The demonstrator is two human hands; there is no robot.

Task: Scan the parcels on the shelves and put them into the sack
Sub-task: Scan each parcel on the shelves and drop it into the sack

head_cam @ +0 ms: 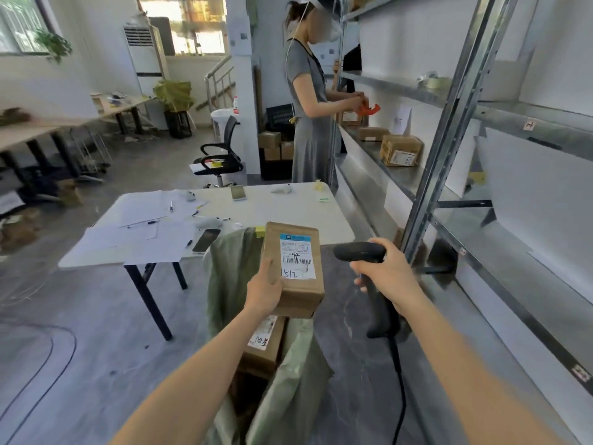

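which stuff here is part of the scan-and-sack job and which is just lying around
Job: parcel in the left hand; scanner in the right hand; green sack; boxes on the shelf.
Lying about: papers, phone and pens on the white table; office chair.

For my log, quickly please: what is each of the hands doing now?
Left hand: holds the parcel.
Right hand: grips the scanner.

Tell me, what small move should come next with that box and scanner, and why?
Probably aim the scanner in the right hand at the barcode on the parcel: the left hand holds it label-up above the sack, with the scanner's head beside it.
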